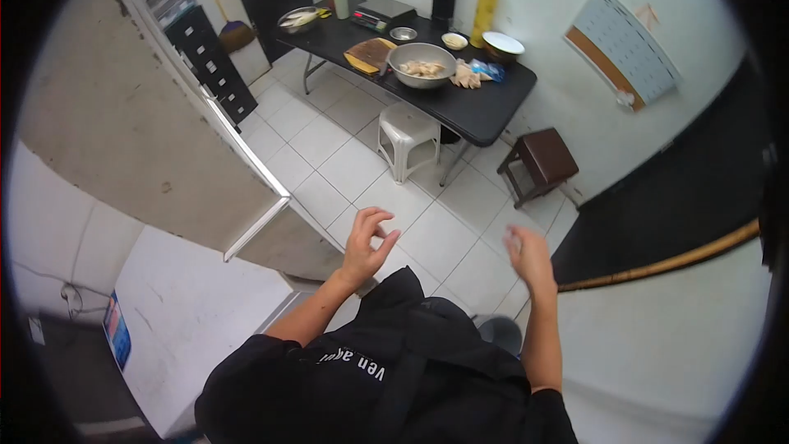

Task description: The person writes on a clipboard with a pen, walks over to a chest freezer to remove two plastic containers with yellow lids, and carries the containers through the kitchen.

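Note:
My left hand (368, 245) is raised over the tiled floor, its fingers curved and apart from the thumb, holding nothing. Some way to the right, my right hand (530, 256) is also in the air and empty, fingers loosely bent. Neither touches anything. Beyond them stands a black folding table (485, 111). On it are a large metal bowl (400, 74) with pale pieces inside, a wooden cutting board (370, 53), pale pieces of what looks like raw meat (466, 76) and a blue-and-clear plastic bag (490, 71).
A white plastic stool (408, 127) stands before the table, a brown stool (549, 156) to its right. A partition edge (255, 166) juts in at left. The table's back holds a scale (383, 12), a yellow roll (485, 12) and a bowl (297, 27).

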Demonstrator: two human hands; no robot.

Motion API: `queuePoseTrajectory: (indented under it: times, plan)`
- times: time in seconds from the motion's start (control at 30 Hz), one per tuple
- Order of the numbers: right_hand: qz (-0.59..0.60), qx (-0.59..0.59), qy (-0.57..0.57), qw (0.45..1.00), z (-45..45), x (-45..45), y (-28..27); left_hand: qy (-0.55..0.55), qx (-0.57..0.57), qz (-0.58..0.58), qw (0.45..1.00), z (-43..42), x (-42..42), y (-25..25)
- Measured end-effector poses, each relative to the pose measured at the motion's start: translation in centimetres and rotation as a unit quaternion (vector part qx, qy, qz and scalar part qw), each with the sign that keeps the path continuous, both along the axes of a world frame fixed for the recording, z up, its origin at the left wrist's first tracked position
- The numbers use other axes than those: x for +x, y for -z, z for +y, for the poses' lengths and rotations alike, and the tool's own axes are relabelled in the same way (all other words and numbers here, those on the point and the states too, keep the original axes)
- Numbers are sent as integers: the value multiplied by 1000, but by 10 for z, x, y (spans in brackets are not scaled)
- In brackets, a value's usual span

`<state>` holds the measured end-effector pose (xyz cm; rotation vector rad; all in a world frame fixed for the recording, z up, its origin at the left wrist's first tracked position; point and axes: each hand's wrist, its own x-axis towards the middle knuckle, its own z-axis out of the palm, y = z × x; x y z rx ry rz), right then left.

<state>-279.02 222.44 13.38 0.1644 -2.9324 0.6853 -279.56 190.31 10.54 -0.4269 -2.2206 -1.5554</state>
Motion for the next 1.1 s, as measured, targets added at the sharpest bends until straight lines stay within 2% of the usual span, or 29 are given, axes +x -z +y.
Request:
queuePoseTrajectory:
  times: [0.07, 0.1, 0.13, 0.3, 0.33, 0.4, 0.47, 0.53, 0.57, 0.63, 0.67, 0.8, 0.9, 0.97, 1.0, 1.03, 1.1]
  plan:
    - [-96, -42, -65, 992, 2, -19, 26, -40, -16, -14, 999, -7, -18, 23]
    - [-132, -75, -111, 982, -6, -31, 36, -79, 19, -60, 995, -7, -28, 28]
    - [-117, -84, -151, 978, -21, -48, 40, -116, 52, -105, 986, -7, -39, 35]
    - [10, -198, -305, 932, -119, -164, 70, -126, 54, -70, 988, -2, -111, 86]
    - [14, -186, -317, 930, -136, -185, 81, -135, 64, -61, 987, -5, -127, 104]
    - [36, -253, -282, 925, -169, -231, 104, -213, 63, -14, 975, -15, -162, 146]
    - [45, -214, -310, 925, -188, -282, 139, -278, 95, -18, 956, -33, -195, 192]
    - [28, -158, -325, 932, -198, -336, 176, -344, 125, -105, 925, -63, -222, 229]
    - [-2, -146, -336, 931, -201, -360, 185, -367, 149, -112, 911, -67, -234, 225]
    - [-57, -147, -358, 920, -209, -391, 197, -476, 78, -133, 866, -100, -246, 193]
    - [-78, -143, -358, 919, -212, -410, 197, -494, 68, -137, 856, -111, -254, 193]
    - [-138, -171, -360, 907, -236, -519, 243, -553, 87, -126, 819, -146, -312, 219]
    - [-116, -188, -409, 886, -266, -592, 273, -575, 157, -129, 793, -168, -350, 233]
    - [-373, -212, -385, 817, -322, -649, 239, -617, 160, -141, 758, -188, -384, 207]
    - [-378, -214, -404, 805, -346, -668, 220, -640, 158, -157, 736, -201, -399, 192]
    - [-381, -167, -425, 804, -374, -687, 201, -656, 146, -151, 725, -216, -419, 183]
    - [-332, -97, -491, 800, -436, -726, 192, -641, 172, -81, 744, -252, -454, 171]
